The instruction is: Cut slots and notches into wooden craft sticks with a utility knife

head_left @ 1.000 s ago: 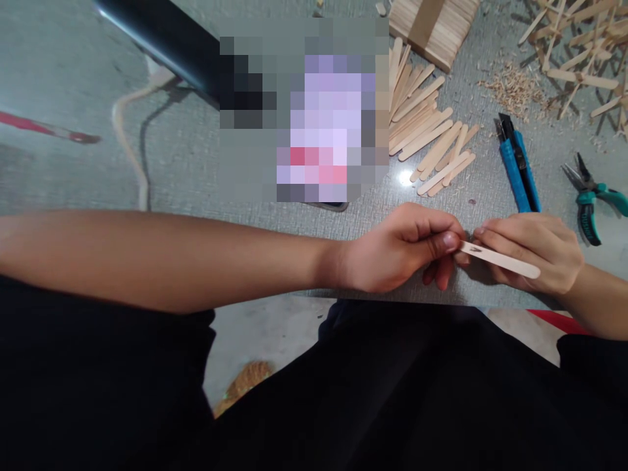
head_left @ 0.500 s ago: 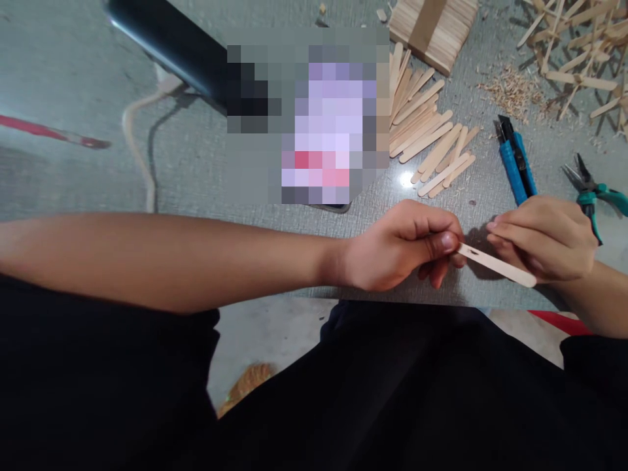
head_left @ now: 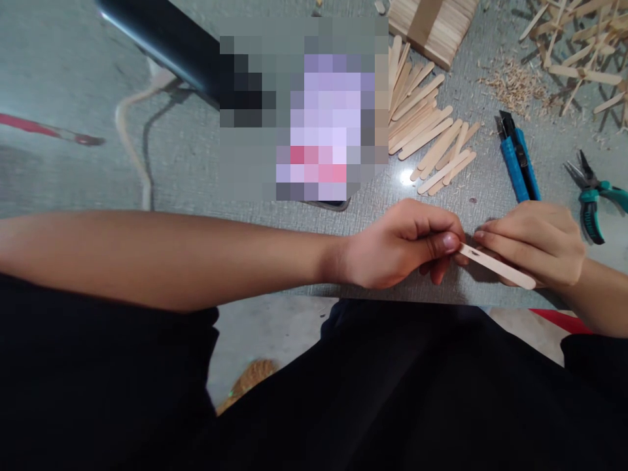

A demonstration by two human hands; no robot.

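My left hand (head_left: 412, 242) pinches one end of a wooden craft stick (head_left: 505, 267) between thumb and bent fingers. The stick slants down to the right, with a small dark notch or hole near the gripped end. Just to the right, behind the stick, is my right hand (head_left: 540, 242). Its fingers are closed together and point left toward my left fingertips; whatever they hold, if anything, is hidden. A blue utility knife (head_left: 519, 160) lies just above my right hand.
Loose craft sticks (head_left: 424, 124) lie beside a banded bundle (head_left: 436, 33). Wood shavings (head_left: 517, 85), joined sticks (head_left: 583, 59) and teal pliers (head_left: 591, 196) are on the right. A pixelated phone (head_left: 326, 124), a black device (head_left: 167, 49) and a pale cable (head_left: 132, 131) occupy the left.
My right hand pulled away to the right, then came back left close to the stick. The stick's free end has dipped slightly; my left hand keeps its pinch.
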